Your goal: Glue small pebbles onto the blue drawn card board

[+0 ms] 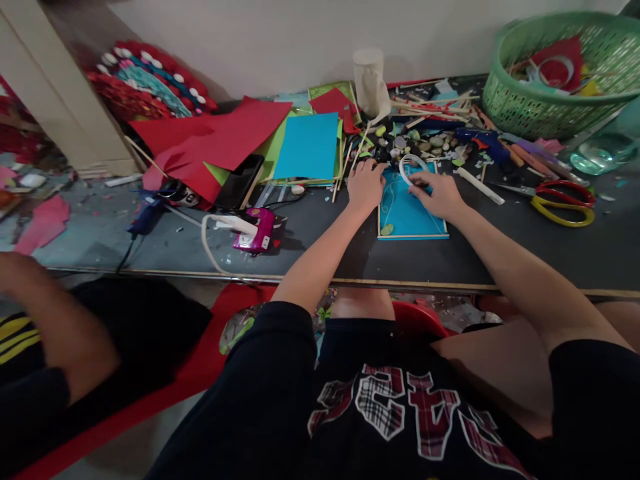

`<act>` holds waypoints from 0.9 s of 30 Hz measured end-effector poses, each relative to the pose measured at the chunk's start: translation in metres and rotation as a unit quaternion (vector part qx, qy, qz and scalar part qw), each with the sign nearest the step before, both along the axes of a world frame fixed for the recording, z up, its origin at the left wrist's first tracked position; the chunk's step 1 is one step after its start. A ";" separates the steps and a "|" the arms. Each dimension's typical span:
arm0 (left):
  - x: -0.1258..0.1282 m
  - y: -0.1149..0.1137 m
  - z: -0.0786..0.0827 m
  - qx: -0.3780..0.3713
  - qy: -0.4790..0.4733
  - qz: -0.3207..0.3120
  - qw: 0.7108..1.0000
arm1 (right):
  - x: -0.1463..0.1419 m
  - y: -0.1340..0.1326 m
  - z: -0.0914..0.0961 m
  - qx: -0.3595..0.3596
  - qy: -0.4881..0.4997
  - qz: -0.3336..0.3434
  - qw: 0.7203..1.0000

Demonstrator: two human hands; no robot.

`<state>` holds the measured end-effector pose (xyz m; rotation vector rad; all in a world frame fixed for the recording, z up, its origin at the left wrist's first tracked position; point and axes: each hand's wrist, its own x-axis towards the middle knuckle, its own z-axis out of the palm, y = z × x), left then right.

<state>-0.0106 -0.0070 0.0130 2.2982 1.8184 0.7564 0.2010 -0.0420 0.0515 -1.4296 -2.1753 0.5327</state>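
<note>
Pinches curled white strip (401,167) in right hand (439,193) above blue panel (411,217); rests left hand (367,183), of unclear grip, at its edge.

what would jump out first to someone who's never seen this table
Probably the bright blue panel in front of the person, with the left hand at its far left corner and the right hand holding a curved white strip over it. Next, the red sheets heaped to the left and the green basket at the far right.
</note>
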 end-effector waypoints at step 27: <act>-0.002 -0.008 0.028 -0.058 0.031 -0.158 0.985 | 0.003 -0.007 0.006 0.023 0.015 -0.079 0.996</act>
